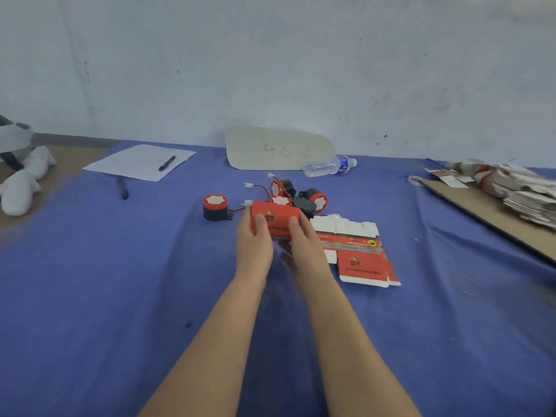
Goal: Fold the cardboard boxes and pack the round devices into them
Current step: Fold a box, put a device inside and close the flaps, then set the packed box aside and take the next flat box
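Cardboard box (pixel 275 221), red and seemingly part-formed, is held at frame centre above a wide blue-covered desk (pixel 120 281). To its right a flat unfolded box (pixel 358 257) lies on the cloth. The left hand (pixel 254 248) and right hand (pixel 305 248) grip the red box by its ends, fingers (pixel 261 225) curled round it. Round devices (pixel 301 197) cluster just behind. Squeezing both ends evenly would probably keep the walls square for tucking flaps.

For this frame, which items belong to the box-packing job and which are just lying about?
Job: red box gripped by left hand and right hand; round devices; flat box blank; stack of flat boxes.
Lying about: paper sheet; pen on the paper; pen on the cloth; water bottle; numbered card; white soft toy.
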`<state>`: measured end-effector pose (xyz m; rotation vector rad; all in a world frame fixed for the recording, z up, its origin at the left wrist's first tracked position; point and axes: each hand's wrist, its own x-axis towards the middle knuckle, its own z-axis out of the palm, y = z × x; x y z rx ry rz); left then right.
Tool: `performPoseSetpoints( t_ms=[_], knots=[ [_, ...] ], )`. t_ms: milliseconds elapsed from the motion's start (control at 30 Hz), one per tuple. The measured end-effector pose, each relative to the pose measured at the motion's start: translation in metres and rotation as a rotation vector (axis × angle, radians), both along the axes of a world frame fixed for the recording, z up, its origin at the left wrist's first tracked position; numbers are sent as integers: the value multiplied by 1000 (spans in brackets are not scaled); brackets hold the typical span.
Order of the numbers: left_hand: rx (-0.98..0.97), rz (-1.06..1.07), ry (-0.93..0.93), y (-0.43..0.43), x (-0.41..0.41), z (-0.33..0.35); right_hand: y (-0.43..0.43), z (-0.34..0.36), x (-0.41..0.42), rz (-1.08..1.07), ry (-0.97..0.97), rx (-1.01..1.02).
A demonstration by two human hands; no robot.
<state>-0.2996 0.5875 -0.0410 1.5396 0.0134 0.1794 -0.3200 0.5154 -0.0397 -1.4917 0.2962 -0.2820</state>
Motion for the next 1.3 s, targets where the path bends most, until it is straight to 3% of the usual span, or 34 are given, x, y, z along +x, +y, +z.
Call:
performPoseSetpoints(
  t_ms=[100,300,367,467,533,600,700,800,900,1000,1133,1300],
  knots=[
    [-87,-140,-124,-47,-22,28,-40,25,-34,-213,-164,12],
    [-175,-604,-151,-209,-125,92,-169,95,-163,-855,-311,-252],
    [-74,-818,-193,-256,-178,107,-212,111,-219,-1082,-179,-438],
    [102,-1114,-194,-292,-241,118,-248,123,-282,-1360,182,-628],
    [95,-1218,-166,-300,-261,118,-251,123,-299,-1442,149,-691],
    [17,-1173,-134,-301,-264,115,-248,117,-299,-1382,-46,-688],
    [-123,-899,-100,-287,-236,105,-225,109,-270,-1118,-319,-476],
    [-151,-707,-79,-257,-178,88,-196,93,-217,-861,-378,-395],
    [129,-370,-55,-209,-108,60,-166,68,-160,-622,-235,-338],
    [439,-112,36,-148,-54,30,-144,36,-111,-413,62,-501],
    [491,-117,174,-102,-24,4,-122,8,-71,-283,310,-640],
    [452,-240,159,-93,-10,-4,-113,-6,-47,-371,458,-797]
  ],
)
